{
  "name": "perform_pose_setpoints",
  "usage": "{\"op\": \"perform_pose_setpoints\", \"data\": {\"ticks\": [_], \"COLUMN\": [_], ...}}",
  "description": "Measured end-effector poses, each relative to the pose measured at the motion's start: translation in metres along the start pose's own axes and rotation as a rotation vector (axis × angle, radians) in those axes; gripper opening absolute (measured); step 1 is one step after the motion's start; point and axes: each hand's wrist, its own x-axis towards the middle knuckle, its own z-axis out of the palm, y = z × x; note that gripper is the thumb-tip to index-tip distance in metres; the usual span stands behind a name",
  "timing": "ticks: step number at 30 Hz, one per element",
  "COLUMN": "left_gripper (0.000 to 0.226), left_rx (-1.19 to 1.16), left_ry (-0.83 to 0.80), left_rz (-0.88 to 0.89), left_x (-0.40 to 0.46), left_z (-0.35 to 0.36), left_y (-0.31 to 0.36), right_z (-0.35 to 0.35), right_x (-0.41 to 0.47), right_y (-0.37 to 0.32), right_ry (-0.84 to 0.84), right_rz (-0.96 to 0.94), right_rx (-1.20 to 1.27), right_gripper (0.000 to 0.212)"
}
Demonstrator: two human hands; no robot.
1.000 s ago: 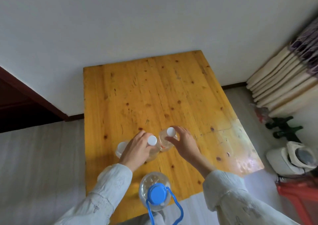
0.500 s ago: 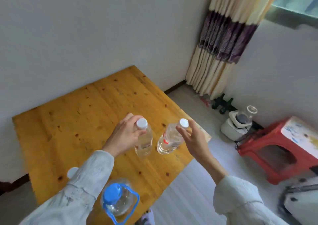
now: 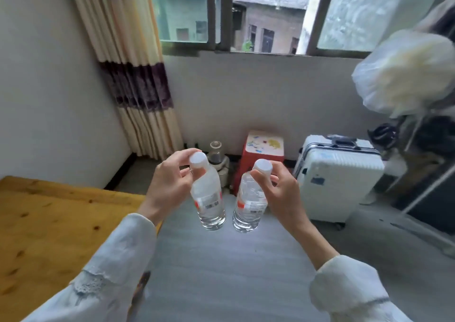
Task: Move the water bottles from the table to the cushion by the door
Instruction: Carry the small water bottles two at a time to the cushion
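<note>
Step in hand: carrying two water bottles away from the table (image 3: pixel 49 223) toward the cushion, which is not in view, nor is the door. Judged procedure: keep each bottle vertical, hold it at the neck just under the cap, and keep the two bottles apart so they do not knock together. Walk steadily; a neck-only pinch lets the body swing.

The left hand (image 3: pixel 167 188) is closed around the neck of the left bottle (image 3: pixel 209 198), thumb and fingertips pinching below the white cap. The bottle hangs clear of the table, over the grey floor (image 3: pixel 221 272).

The right hand (image 3: pixel 283 193) is closed likewise on the neck of the right bottle (image 3: pixel 250 203), the remaining fingers loosely spread. The bottles hang close, side by side, not touching.
</note>
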Motion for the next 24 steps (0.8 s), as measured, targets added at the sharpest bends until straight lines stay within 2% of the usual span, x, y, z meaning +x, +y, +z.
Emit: {"op": "perform_pose_setpoints", "data": {"ticks": [3, 6, 9, 13, 17, 24], "left_gripper": [0.031, 0.034, 0.036, 0.033, 0.030, 0.033], "left_rx": [-0.177, -0.291, -0.373, -0.466, -0.527, -0.596], "left_ry": [-0.137, -0.264, -0.435, -0.698, -0.927, -1.296], "left_rz": [0.033, 0.083, 0.148, 0.242, 0.293, 0.357], "left_x": [-0.006, -0.010, -0.010, -0.016, -0.020, -0.027], "left_z": [0.087, 0.170, 0.252, 0.355, 0.457, 0.620], "left_y": [0.027, 0.057, 0.090, 0.132, 0.167, 0.240], "right_z": [-0.081, -0.157, -0.228, -0.318, -0.400, -0.527], "right_x": [-0.024, -0.049, -0.075, -0.108, -0.129, -0.151], "right_y": [0.015, 0.032, 0.054, 0.081, 0.106, 0.141], "right_ry": [0.151, 0.326, 0.522, 0.770, 0.975, 1.299], "right_rz": [0.056, 0.117, 0.211, 0.292, 0.339, 0.406], "right_rx": [-0.011, -0.043, -0.041, -0.066, -0.169, -0.290], "right_gripper": [0.030, 0.038, 0.044, 0.041, 0.042, 0.008]}}
